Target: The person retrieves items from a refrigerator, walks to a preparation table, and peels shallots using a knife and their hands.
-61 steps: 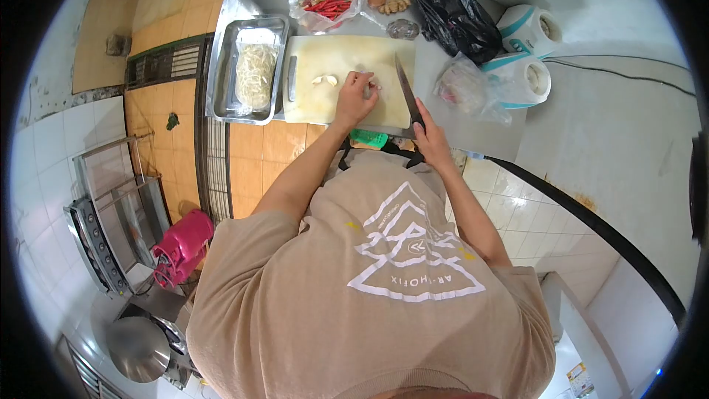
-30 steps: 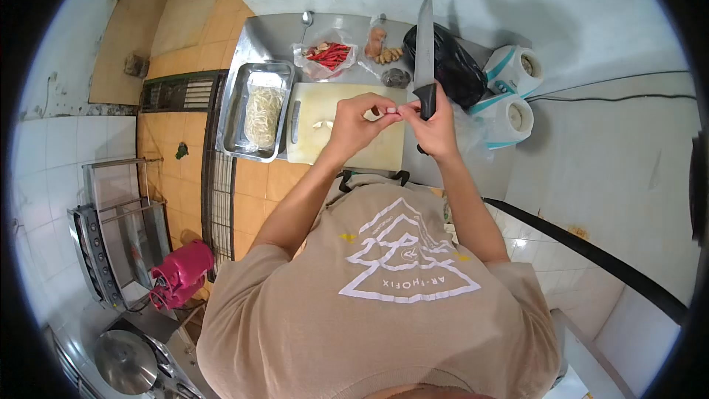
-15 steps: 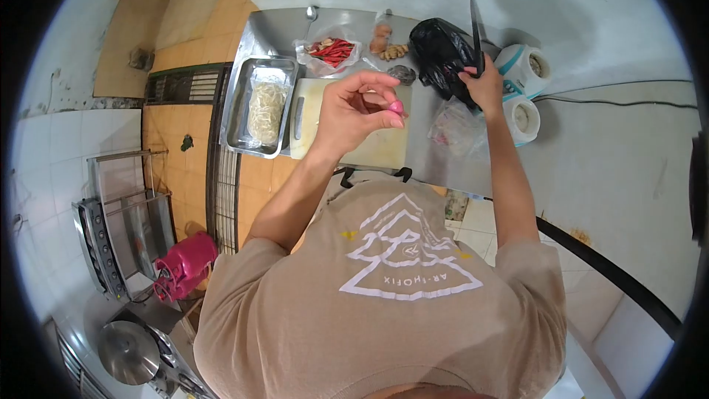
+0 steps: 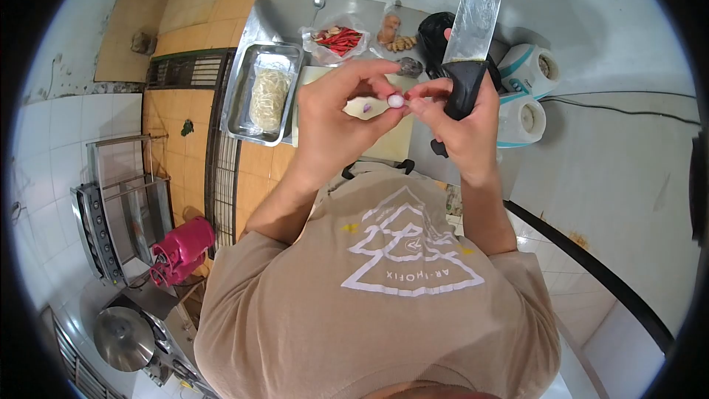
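Note:
My left hand (image 4: 329, 122) pinches a small peeled shallot (image 4: 396, 101), pink and white, between thumb and fingers above the cutting board (image 4: 388, 146). Wrapped in my right hand (image 4: 473, 144) is the black handle of a broad knife (image 4: 476, 18), its blade pointing up and away from me. The thumb and forefinger of that same hand reach to the shallot's right side and appear to touch it. Between my hands, a small purplish piece (image 4: 366, 108) shows on the board.
A steel tray (image 4: 235, 120) with pale noodle-like strands (image 4: 270, 100) stands left of the board. Behind are red chillies (image 4: 341, 41) in a plastic bag, ginger (image 4: 401, 43), a spoon (image 4: 318, 1) and a black plastic bag (image 4: 434, 35). White containers (image 4: 523, 120) stand at right.
My right hand has come back from beside the black bag with the knife and now meets my left hand at the shallot. My left hand has turned slightly, showing the shallot's pale end.

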Tool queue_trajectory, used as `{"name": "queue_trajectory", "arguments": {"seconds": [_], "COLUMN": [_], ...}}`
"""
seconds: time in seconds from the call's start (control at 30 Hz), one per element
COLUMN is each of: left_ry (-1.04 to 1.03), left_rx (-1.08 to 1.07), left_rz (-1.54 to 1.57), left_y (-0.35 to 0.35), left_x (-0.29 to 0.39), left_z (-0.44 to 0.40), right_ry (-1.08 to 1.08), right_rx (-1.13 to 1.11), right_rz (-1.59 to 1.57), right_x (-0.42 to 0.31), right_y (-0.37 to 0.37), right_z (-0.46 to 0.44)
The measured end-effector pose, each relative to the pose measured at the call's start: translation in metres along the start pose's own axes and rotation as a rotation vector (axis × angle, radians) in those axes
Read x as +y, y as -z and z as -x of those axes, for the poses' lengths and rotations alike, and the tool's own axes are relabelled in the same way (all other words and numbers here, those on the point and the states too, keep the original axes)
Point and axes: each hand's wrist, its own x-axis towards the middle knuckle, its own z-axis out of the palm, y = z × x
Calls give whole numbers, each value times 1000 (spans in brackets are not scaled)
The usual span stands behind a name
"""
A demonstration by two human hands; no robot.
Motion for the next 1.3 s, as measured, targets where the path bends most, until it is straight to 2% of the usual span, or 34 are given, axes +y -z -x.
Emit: {"name": "queue_trajectory", "arguments": {"seconds": [0.17, 0.57, 0.73, 0.83, 1.3], "left_ry": [15, -151, -164, -160, -215], "left_rx": [34, 74, 94, 105, 122], "left_rz": [-156, -324, -351, -356, -422], "left_y": [10, 26, 29, 32, 37], "left_x": [19, 27, 32, 33, 36], "left_z": [9, 33, 42, 47, 63], "right_ry": [-21, -68, -37, -67, 33], "right_rx": [-30, -75, -99, -117, -180], "right_rz": [-27, 7, 23, -70, 107], "right_x": [-5, -17, -14, -18, -5], "right_y": [-11, -35, -41, -47, -53], "right_z": [8, 18, 24, 27, 29]}}
